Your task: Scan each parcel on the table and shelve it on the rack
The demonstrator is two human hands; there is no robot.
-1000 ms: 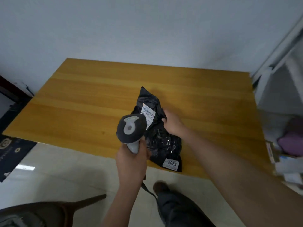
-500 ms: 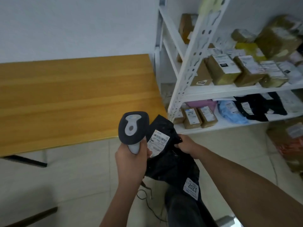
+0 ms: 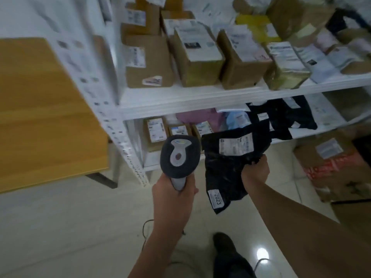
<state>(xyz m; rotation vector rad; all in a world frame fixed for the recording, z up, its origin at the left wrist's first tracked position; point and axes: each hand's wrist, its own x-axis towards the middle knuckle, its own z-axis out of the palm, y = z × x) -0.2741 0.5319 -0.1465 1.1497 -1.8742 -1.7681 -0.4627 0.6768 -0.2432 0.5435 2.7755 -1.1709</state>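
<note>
Two hands work close to the camera: the left hand [image 3: 174,194] is wrapped round the grey handle of one dark barcode scanner [image 3: 180,155], head up, and the right hand [image 3: 255,169] grips one black plastic parcel [image 3: 224,167] by its crumpled right edge, holding it in the air just right of the scanner, off the table and in front of the lower shelf of the rack. That parcel carries two white labels, a shipping label [image 3: 235,145] near its top and a small tag [image 3: 216,199] near its bottom corner. Below the arms, one dark shoe [image 3: 223,242] stands on the pale glossy tiled floor [image 3: 70,227], where a thin cable [image 3: 145,227] trails. To the left lies the wooden table [image 3: 40,117], its visible top bare. Beyond the hands stands the white metal rack [image 3: 180,97] with a perforated upright. Its lower shelf holds three small brown boxes [image 3: 155,133] side by side, a pink bag, a blue bag and black bags. On the upper shelf, four larger cardboard boxes [image 3: 198,57] line the front edge, with more blurred parcels behind. At far right, a red-and-brown carton [image 3: 333,167] sits on the floor.
</note>
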